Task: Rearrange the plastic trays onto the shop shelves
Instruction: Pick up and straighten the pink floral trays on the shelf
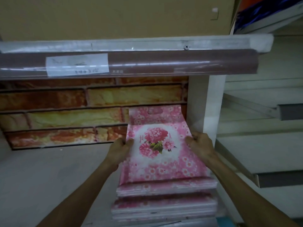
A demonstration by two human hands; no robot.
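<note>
**Both hands on top pink tray, stack at right end of shelf**

Top tray (161, 149), pink with a flower print, lies tilted on a stack (165, 200) of the same trays, on the shelf (54, 169) against the white upright (206, 102). Its far edge reaches toward another pink piece (154, 113) standing at the back, in front of a brick-pattern sheet (65, 110). Left hand (120, 150) is clamped on the left edge, thumb on top. Right hand (199, 145) is closed over the right edge, fingers curled. A brown roll (147, 63) sits on the shelf lip above.

Handling, as a guess: thin, flat, light, fairly stiff but likely to flex if held by one side. Glossy face, maybe a film wrap, so probably slippery; the trays could slide off each other. Best hold looks like opposite edges near the middle, thumbs on top, kept level. The stack leans and its layers are offset, so pushing the top one may shift those under it.
</note>
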